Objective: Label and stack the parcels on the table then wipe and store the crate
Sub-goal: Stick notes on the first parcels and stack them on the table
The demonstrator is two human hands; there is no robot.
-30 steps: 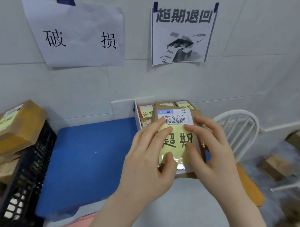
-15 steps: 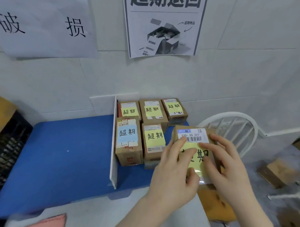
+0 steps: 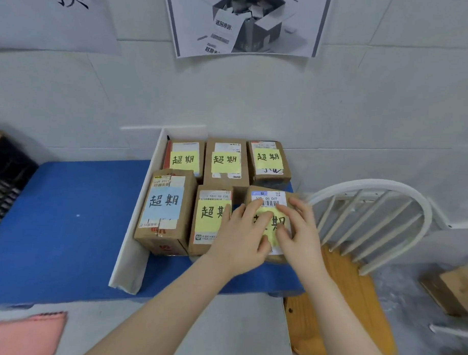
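Your left hand (image 3: 242, 237) and right hand (image 3: 298, 232) both lie on top of the sixth parcel (image 3: 268, 198), just right of centre in the frame, fingers spread flat over its yellow note (image 3: 268, 214) — pressing rather than pinching, as far as you can tell. That parcel sits at the right end of the front row on the blue table (image 3: 66, 224), just beside a yellow-noted box (image 3: 211, 219), with a blue-noted box (image 3: 164, 206) further left against the white divider (image 3: 135, 243). Three more labelled boxes (image 3: 225, 161) fill the back row by the wall. So every parcel in view carries a note, and they are laid out in two rows; whether more wait elsewhere you cannot tell. Judging from this, labelling is nearly done here, but the crate work has not begun — the black crate (image 3: 7, 180) at the left edge sits apart, and the pink cloth (image 3: 26, 332) at lower left lies untouched.
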